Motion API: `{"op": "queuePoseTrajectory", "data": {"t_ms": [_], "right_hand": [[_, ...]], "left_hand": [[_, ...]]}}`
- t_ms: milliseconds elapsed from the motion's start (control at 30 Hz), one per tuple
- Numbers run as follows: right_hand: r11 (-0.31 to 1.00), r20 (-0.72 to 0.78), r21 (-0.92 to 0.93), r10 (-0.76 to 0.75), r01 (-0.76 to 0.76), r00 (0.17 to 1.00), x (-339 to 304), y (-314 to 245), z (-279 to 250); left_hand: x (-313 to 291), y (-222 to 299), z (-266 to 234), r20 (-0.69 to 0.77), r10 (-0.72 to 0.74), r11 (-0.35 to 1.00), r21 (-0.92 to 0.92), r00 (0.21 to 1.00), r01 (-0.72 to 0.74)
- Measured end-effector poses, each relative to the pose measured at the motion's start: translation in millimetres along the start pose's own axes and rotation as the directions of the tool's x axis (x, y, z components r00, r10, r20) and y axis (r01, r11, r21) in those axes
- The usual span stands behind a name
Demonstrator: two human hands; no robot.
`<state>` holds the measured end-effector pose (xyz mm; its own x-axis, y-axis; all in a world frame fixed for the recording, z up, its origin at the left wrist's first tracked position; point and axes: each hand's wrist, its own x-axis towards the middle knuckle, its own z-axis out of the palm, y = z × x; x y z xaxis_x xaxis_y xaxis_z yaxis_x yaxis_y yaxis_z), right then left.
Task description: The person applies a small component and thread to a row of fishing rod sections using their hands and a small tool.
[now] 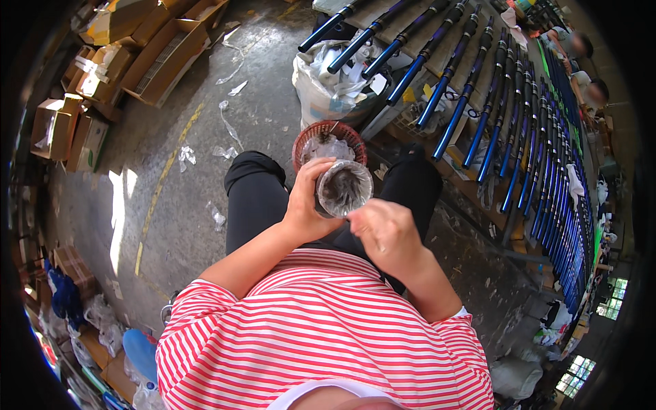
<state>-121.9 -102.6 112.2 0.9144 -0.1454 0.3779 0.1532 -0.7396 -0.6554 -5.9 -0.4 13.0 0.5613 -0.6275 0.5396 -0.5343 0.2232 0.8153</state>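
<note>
My left hand (305, 203) is wrapped round the side of a round, cup-like container (370, 179), held above my lap with its mouth facing up. Clear crinkled plastic seems to line the rim, and the inside looks dark; what it contains I cannot make out. At the near right of that rim is my right hand (387, 231), closed with thumb and fingers pressed together and slightly blurred. Anything in its pinch is too small to name. Just beyond the container, a red plastic basket (298, 149) holding clear plastic stands between my knees.
A white sack (311, 82) full of plastic scraps stands past the basket. Long blue and black fishing rods (451, 89) lie in a row along the right. Open cardboard boxes (160, 65) sit at the far left. Two people work at the far right.
</note>
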Motion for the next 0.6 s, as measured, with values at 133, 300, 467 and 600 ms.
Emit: {"op": "queuePoseTrajectory", "data": {"t_ms": [133, 300, 467, 600], "right_hand": [[0.962, 0.172, 0.218, 0.127, -0.164, 0.977, -10, -1, -13], [1.000, 0.032, -0.026, 0.005, -0.004, 0.999, -2, -5, 4], [0.964, 0.199, 0.111, 0.217, -0.242, 0.956, -6, -4, -20], [0.998, 0.095, -0.047, -0.031, 0.036, 0.995, -2, -9, 3]], "left_hand": [[7, -3, -9, -0.076, -0.025, 0.998, 0.058, 0.997, 0.029], [-5, -2, 3, -0.028, 0.001, 1.000, -0.003, 1.000, -0.001], [1, -6, -7, -0.079, -0.019, 0.999, 0.033, 0.997, 0.022], [0, -1, 0, -0.053, 0.008, 1.000, 0.008, 0.999, -0.007]]}}
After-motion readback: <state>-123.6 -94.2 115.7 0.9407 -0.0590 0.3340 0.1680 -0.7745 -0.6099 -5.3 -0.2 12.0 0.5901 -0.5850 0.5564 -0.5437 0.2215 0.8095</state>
